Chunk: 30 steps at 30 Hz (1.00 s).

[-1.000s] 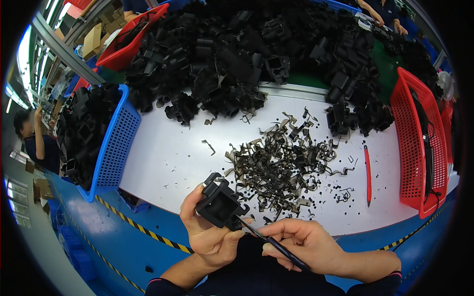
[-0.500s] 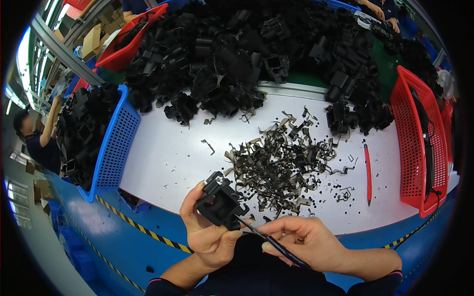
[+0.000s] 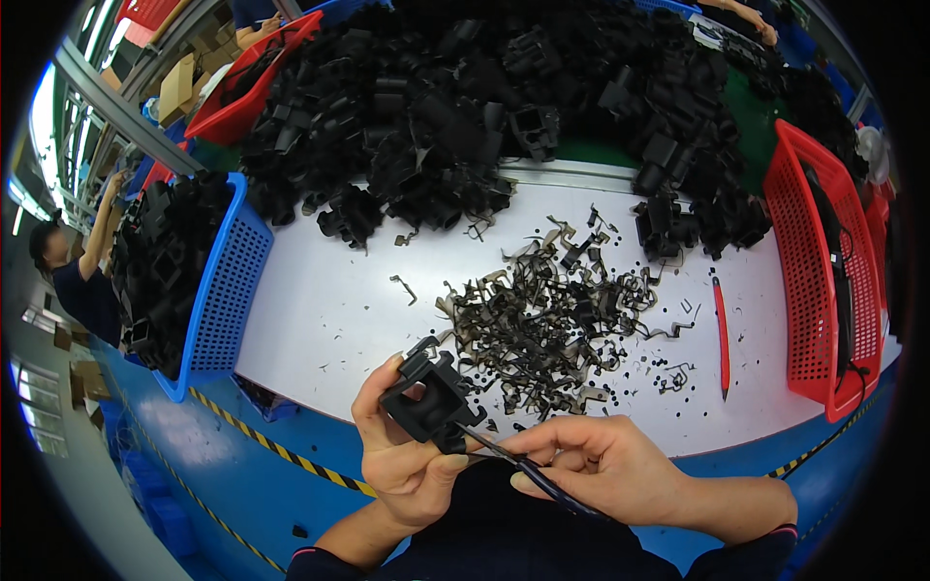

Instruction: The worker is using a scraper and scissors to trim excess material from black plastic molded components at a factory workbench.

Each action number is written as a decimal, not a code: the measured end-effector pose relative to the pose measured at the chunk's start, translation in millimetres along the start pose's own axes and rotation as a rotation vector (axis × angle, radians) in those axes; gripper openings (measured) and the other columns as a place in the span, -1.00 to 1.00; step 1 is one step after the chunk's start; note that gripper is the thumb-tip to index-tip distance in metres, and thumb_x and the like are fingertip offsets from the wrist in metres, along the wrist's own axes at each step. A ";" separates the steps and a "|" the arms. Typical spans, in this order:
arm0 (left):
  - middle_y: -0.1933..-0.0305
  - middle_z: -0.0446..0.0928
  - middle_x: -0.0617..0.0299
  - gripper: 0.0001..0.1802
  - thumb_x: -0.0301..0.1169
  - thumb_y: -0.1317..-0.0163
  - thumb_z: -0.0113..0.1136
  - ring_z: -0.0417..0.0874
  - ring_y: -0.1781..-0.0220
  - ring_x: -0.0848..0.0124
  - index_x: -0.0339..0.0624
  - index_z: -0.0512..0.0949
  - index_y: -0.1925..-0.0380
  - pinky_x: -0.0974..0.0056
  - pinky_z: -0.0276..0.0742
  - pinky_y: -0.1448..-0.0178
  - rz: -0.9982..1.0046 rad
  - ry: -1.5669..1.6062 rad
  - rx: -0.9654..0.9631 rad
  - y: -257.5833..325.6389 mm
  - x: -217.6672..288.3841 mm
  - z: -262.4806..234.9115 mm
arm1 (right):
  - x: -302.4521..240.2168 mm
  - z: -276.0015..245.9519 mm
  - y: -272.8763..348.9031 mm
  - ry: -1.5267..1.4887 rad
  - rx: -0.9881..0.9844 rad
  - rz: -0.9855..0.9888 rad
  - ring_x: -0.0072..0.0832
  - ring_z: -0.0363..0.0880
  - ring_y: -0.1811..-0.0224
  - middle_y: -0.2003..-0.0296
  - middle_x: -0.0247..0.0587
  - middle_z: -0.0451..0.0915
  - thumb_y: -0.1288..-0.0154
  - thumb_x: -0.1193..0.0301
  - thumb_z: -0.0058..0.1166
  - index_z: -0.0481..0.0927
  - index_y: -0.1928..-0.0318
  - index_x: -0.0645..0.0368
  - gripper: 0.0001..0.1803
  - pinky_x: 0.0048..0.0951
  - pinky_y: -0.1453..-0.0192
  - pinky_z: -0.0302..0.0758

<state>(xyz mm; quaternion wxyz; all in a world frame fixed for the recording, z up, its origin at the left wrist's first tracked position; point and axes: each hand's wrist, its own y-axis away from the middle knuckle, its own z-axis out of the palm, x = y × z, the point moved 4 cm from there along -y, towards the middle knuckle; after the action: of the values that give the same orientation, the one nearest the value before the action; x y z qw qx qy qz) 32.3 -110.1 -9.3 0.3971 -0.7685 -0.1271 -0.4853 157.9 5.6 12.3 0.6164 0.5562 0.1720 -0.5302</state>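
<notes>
At far left, a blue basket point(image 3: 225, 290) holds black plastic parts. Near the table's front edge, the left hand point(image 3: 402, 455) grips a black plastic part point(image 3: 429, 400), fingers wrapped around it. The right hand point(image 3: 605, 467) pinches a thin dark tool point(image 3: 513, 463), tip touching the part. Behind lies a pile of trimmings point(image 3: 547, 320); farther right, a red pen point(image 3: 721, 334) and red basket point(image 3: 809, 281).
</notes>
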 end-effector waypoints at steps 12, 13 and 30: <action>-0.24 0.02 -0.04 -0.81 -0.28 -0.05 0.27 0.29 -0.17 0.19 -0.16 0.68 0.43 0.24 0.26 -0.20 -0.016 0.009 -0.012 -1.7 0.7 0.0 | -17.2 -1.6 3.3 0.579 0.089 -0.394 -0.78 0.36 0.65 0.47 -0.39 0.48 -0.06 0.50 0.17 0.53 0.05 0.15 -0.63 -0.78 0.57 0.29; -0.24 0.02 -0.04 -0.81 -0.28 -0.05 0.27 0.30 -0.16 0.20 -0.15 0.68 0.43 0.25 0.26 -0.20 -0.016 0.027 -0.012 -1.5 0.4 0.6 | -22.6 1.3 7.2 0.814 0.139 -0.583 -0.73 0.36 0.68 0.51 -0.37 0.46 -0.02 0.48 0.19 0.53 0.06 0.12 -0.61 -0.76 0.58 0.30; -0.25 -0.01 -0.06 -0.75 -0.20 -0.06 0.26 0.28 -0.14 0.21 -0.15 0.68 0.44 0.28 0.29 -0.15 -0.002 -0.086 -0.051 -1.9 -0.7 5.7 | -12.5 -15.1 10.1 -0.042 -0.110 0.165 -0.77 0.39 0.63 0.48 -0.32 0.54 -0.21 0.47 0.08 0.44 -0.01 0.27 -0.65 -0.74 0.62 0.30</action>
<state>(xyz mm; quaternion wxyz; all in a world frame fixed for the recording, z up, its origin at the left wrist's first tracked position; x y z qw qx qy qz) 34.5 -104.6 -10.2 0.3712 -0.7983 -0.1326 -0.4554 167.4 22.6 22.5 0.6911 0.5225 0.1413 -0.4790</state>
